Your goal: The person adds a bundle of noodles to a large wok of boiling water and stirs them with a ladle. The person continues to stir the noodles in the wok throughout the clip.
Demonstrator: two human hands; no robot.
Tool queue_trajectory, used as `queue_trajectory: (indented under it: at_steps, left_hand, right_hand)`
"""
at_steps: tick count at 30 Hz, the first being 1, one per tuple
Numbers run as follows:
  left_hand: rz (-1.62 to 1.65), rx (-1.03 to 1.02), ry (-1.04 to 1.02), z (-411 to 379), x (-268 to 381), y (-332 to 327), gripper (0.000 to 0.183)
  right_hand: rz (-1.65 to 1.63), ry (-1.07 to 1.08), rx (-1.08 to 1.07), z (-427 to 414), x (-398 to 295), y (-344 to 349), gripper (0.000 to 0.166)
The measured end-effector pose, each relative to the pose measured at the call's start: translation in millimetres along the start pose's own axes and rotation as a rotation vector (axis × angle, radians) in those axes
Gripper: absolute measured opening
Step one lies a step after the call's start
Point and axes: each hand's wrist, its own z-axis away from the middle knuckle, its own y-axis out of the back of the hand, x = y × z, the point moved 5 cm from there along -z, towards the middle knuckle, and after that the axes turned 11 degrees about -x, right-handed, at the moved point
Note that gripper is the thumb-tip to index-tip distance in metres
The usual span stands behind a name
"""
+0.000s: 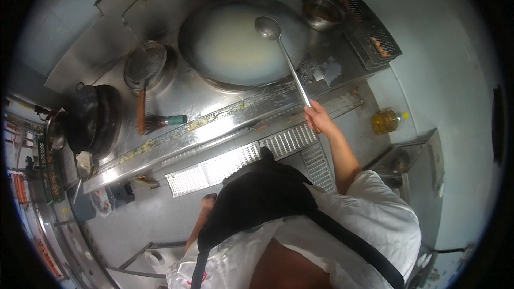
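Observation:
My right hand (318,118) grips the handle end of a long steel ladle (268,28). The ladle's bowl hangs over the right part of a large wok (188,44) of cloudy, pale liquid (241,44); whether it touches the liquid I cannot tell. Low at my left side is my left hand (208,201), beside my black apron and partly hidden by it. Its fingers look curled, but I cannot make out whether anything is in them.
Left of the wok, a wood-handled strainer (145,62) rests across a pot under a tap (132,8). A bamboo wok brush (164,122) and stacked dark woks (94,116) lie further left. To the right are a steel bowl (323,12), black crates (371,28) and an oil jug (385,122).

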Motion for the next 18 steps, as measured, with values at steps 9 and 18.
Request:
queue_trajectory:
  at_steps: [9,18]
  left_hand:
    - [0.075,0.008,0.062,2.0,-28.3,-16.8,0.035]
    - [-0.014,-0.081,0.014,-9.9,-49.4,-31.4,0.041]
  right_hand:
    - [0.277,0.001,0.137,-1.9,-5.1,-5.8,0.016]
    - [0.300,-0.007,0.181,-7.3,5.8,-4.7,0.023]
